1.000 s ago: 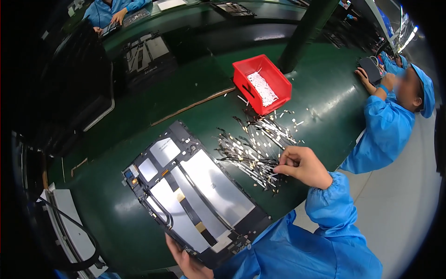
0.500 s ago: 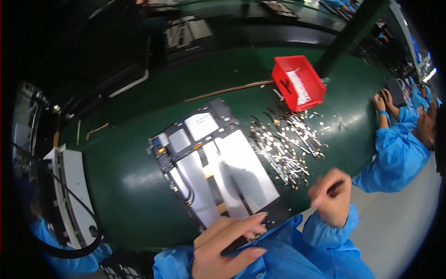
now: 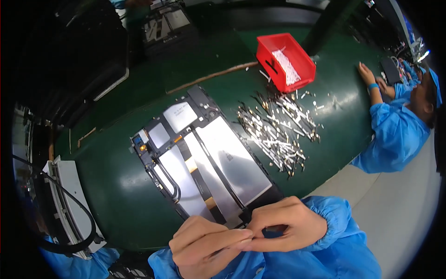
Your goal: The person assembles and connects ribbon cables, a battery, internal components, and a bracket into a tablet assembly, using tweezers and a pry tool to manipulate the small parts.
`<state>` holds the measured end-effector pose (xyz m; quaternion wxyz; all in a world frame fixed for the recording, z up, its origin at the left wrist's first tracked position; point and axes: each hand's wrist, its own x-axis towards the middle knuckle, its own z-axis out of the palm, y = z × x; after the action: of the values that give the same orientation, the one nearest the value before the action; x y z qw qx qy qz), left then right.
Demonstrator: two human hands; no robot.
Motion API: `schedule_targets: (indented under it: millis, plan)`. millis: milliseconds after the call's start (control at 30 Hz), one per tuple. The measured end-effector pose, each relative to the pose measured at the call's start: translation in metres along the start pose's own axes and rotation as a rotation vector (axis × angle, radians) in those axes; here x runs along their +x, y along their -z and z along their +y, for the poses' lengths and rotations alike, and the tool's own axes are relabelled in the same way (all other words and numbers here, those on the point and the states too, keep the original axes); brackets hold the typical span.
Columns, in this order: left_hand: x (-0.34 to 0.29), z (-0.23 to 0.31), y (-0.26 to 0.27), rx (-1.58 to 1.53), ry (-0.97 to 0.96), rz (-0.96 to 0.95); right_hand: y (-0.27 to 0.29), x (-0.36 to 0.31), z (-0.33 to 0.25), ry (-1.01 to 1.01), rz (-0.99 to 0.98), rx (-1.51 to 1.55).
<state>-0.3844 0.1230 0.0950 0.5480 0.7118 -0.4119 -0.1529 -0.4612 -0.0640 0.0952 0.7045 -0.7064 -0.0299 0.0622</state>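
Note:
An opened flat electronic device (image 3: 234, 162), like a large tablet, lies at a slant on the green bench, its silver battery packs and dark frame showing. At its near edge my left hand (image 3: 204, 244) and my right hand (image 3: 288, 223) meet, fingertips pinched together. Whatever sits between those fingertips is too small or too well covered to make out. My right hand's fingers form a ring, with something dark visible in the gap. Right of the device spreads a pile of small black-and-white strips (image 3: 278, 132).
Beyond the pile stands a red bin (image 3: 304, 69) holding white strips. A dark pillar (image 3: 327, 30) rises behind it. At the right, a person in a blue sleeve (image 3: 395, 139) rests their hands on the bench. A white panel-like unit (image 3: 72, 195) and black cable (image 3: 86, 211) are at the left.
My right hand has moved left and down to meet my left hand. The left fingers, stretched out before, have closed into a pinch. The view has shifted slightly.

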Motion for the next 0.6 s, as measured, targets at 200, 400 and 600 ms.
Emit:
schedule_targets:
  millis: [200, 400, 600]
  plan:
    - [-0.014, -0.013, -0.013, -0.070, -0.001, 0.409, 0.002, 0.002, 0.003, -0.075, 0.029, -0.050]
    - [-0.091, -0.011, -0.015, -0.389, 0.422, 0.529, -0.007, 0.010, 0.017, 0.047, 0.176, -0.075]
    - [-0.104, -0.002, -0.020, -0.511, 0.563, 0.303, -0.032, 0.025, 0.015, 0.126, 0.179, -0.286]
